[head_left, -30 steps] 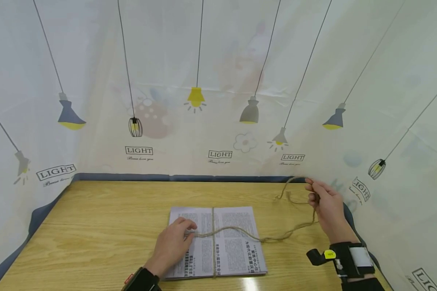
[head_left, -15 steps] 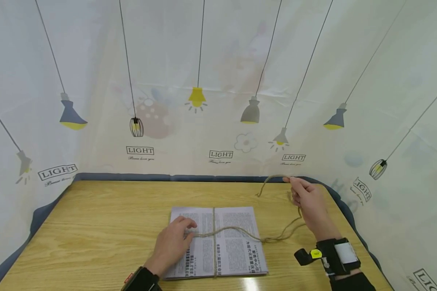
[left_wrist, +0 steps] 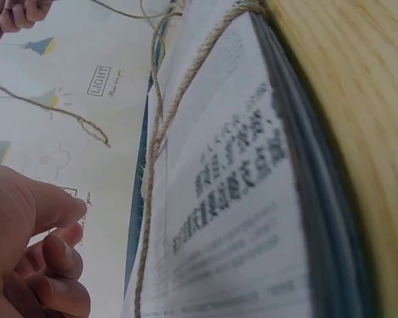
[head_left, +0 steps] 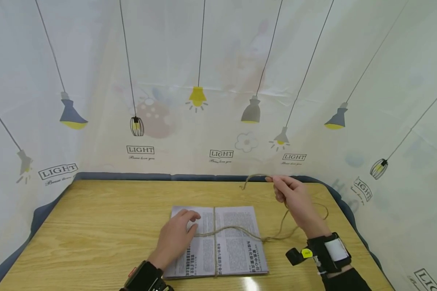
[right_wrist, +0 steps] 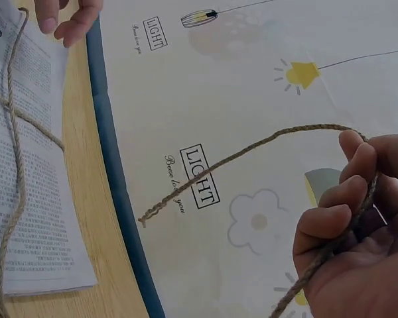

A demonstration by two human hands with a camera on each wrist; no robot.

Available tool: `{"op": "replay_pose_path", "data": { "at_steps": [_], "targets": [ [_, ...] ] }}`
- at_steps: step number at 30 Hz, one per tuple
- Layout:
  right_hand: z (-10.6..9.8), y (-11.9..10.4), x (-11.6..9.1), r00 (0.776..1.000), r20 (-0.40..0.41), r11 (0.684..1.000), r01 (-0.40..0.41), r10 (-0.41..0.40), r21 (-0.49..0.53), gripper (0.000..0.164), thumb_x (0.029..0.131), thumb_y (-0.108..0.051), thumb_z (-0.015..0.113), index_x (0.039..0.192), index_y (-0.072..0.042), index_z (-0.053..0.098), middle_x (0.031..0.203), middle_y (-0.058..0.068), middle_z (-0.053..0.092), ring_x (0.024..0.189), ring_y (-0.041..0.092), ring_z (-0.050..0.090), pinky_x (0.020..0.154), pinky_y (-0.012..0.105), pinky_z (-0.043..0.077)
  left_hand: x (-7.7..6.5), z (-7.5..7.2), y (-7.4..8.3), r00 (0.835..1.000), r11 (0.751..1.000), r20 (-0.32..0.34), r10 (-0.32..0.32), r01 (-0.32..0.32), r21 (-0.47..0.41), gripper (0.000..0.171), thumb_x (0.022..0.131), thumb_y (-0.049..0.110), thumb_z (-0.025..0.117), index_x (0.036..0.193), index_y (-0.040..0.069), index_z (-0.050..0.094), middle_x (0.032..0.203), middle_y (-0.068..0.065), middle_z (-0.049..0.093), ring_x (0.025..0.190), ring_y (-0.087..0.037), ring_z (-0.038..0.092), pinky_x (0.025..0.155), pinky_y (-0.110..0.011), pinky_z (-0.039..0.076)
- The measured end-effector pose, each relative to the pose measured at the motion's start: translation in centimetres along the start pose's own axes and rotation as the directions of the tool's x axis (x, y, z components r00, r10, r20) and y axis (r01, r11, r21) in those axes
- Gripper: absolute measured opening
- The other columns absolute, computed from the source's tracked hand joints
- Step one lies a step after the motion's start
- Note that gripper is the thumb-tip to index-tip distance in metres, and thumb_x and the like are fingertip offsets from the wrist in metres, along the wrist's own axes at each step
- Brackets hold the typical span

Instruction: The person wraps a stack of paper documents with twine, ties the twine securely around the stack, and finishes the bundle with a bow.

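A stack of newspapers (head_left: 236, 258) lies flat on the wooden table, one strand of jute twine (head_left: 231, 227) crossing over another on its top. My right hand (head_left: 295, 198) is raised beyond the stack's right side and pinches the twine between thumb and forefinger. A short free end of the twine (right_wrist: 239, 156) sticks out past those fingertips, while the rest runs through the curled fingers and back down to the stack. Over the stack's left part hovers my left hand (head_left: 172, 238), its fingers loosely bent with nothing between them in the left wrist view.
The table (head_left: 105, 226) has a dark blue edge strip (head_left: 131, 176) along the back. Behind it hangs a pale curtain (head_left: 167, 60) printed with lamps. A loop of slack twine (head_left: 327, 210) trails on the table right of the right forearm.
My right hand has moved left with the twine, bringing its free end nearer the middle. My left hand, earlier at the twine on the stack's left, has risen slightly off it.
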State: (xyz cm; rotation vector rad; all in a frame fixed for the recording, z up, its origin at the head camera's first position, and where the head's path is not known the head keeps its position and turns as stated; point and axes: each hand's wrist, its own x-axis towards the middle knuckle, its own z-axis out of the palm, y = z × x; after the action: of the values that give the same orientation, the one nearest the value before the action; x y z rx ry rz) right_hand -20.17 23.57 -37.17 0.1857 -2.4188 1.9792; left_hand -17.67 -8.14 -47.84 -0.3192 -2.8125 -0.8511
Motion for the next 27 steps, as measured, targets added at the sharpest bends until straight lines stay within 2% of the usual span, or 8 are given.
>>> {"op": "replay_pose_path", "data": {
  "at_steps": [5, 9, 12, 16, 19, 25, 27],
  "targets": [
    [1.0, -0.7, 0.0, 0.998, 0.048, 1.000, 0.029, -0.029, -0.005, 0.048, 0.100, -0.041, 0.052, 0.123, 0.000, 0.062, 0.071, -0.004, 0.046, 0.064, 0.011, 0.040, 0.060, 0.025, 0.038, 0.7, -0.5, 0.9, 0.998, 0.999, -0.053, 0.033, -0.034, -0.016, 0.022, 0.090, 0.021, 0.070, 0.111, 0.024, 0.068, 0.098, 0.007, 0.064, 0.069, -0.005, 0.054, 0.057, -0.020, 0.039],
    [1.8, -0.8, 0.1, 0.995, 0.086, 0.999, 0.042, -0.041, -0.007, 0.045, 0.101, -0.038, 0.052, 0.122, 0.000, 0.063, 0.071, -0.003, 0.048, 0.065, 0.011, 0.041, 0.062, 0.026, 0.039, 1.5, -0.8, 1.7, 0.996, 0.997, -0.065, 0.058, -0.061, -0.039, 0.024, 0.092, 0.024, 0.068, 0.116, 0.023, 0.067, 0.098, 0.007, 0.064, 0.060, -0.002, 0.045, 0.056, -0.020, 0.036],
    [2.5, -0.6, 0.1, 0.993, 0.110, 0.999, 0.036, -0.035, -0.011, 0.039, 0.100, -0.037, 0.053, 0.118, -0.004, 0.065, 0.072, -0.002, 0.049, 0.066, 0.012, 0.041, 0.064, 0.027, 0.039, 2.1, -0.9, 2.2, 0.996, 0.996, -0.055, 0.073, -0.076, -0.051, 0.025, 0.093, 0.027, 0.067, 0.118, 0.022, 0.066, 0.098, 0.006, 0.064, 0.055, -0.003, 0.040, 0.054, -0.020, 0.034],
    [3.6, -0.3, 0.2, 0.989, 0.147, 1.000, 0.018, -0.014, -0.022, 0.031, 0.100, -0.038, 0.054, 0.105, -0.010, 0.066, 0.079, -0.002, 0.056, 0.070, 0.013, 0.045, 0.071, 0.029, 0.041, 3.0, -1.0, 2.8, 0.996, 0.994, -0.036, 0.083, -0.085, -0.070, 0.026, 0.093, 0.030, 0.066, 0.119, 0.022, 0.066, 0.096, 0.005, 0.064, 0.055, -0.005, 0.039, 0.053, -0.021, 0.032],
    [4.4, -0.2, 0.3, 0.982, 0.190, 0.999, 0.023, -0.015, -0.039, 0.030, 0.100, -0.038, 0.054, 0.094, -0.010, 0.061, 0.081, -0.001, 0.056, 0.073, 0.013, 0.049, 0.079, 0.030, 0.043, 3.6, -0.9, 3.2, 0.996, 0.992, -0.020, 0.090, -0.092, -0.082, 0.031, 0.093, 0.030, 0.067, 0.122, 0.021, 0.065, 0.095, 0.005, 0.064, 0.056, -0.005, 0.038, 0.052, -0.020, 0.031],
    [5.4, 0.1, 0.2, 0.970, 0.241, 0.998, 0.037, -0.022, -0.059, 0.030, 0.101, -0.037, 0.052, 0.102, -0.010, 0.065, 0.077, 0.000, 0.054, 0.069, 0.014, 0.045, 0.080, 0.031, 0.041, 4.3, -0.7, 3.9, 0.996, 0.990, 0.011, 0.084, -0.082, -0.118, 0.038, 0.091, 0.033, 0.069, 0.126, 0.022, 0.064, 0.095, 0.006, 0.063, 0.054, -0.005, 0.039, 0.050, -0.020, 0.031],
    [5.6, 0.1, 0.2, 0.964, 0.263, 0.997, 0.051, -0.034, -0.056, 0.030, 0.101, -0.037, 0.052, 0.101, -0.009, 0.064, 0.077, 0.000, 0.054, 0.072, 0.013, 0.050, 0.082, 0.032, 0.042, 4.4, -0.7, 4.1, 0.996, 0.988, 0.006, 0.085, -0.084, -0.132, 0.035, 0.091, 0.035, 0.069, 0.124, 0.023, 0.065, 0.095, 0.006, 0.063, 0.055, -0.005, 0.041, 0.050, -0.020, 0.033]
  ]
}}
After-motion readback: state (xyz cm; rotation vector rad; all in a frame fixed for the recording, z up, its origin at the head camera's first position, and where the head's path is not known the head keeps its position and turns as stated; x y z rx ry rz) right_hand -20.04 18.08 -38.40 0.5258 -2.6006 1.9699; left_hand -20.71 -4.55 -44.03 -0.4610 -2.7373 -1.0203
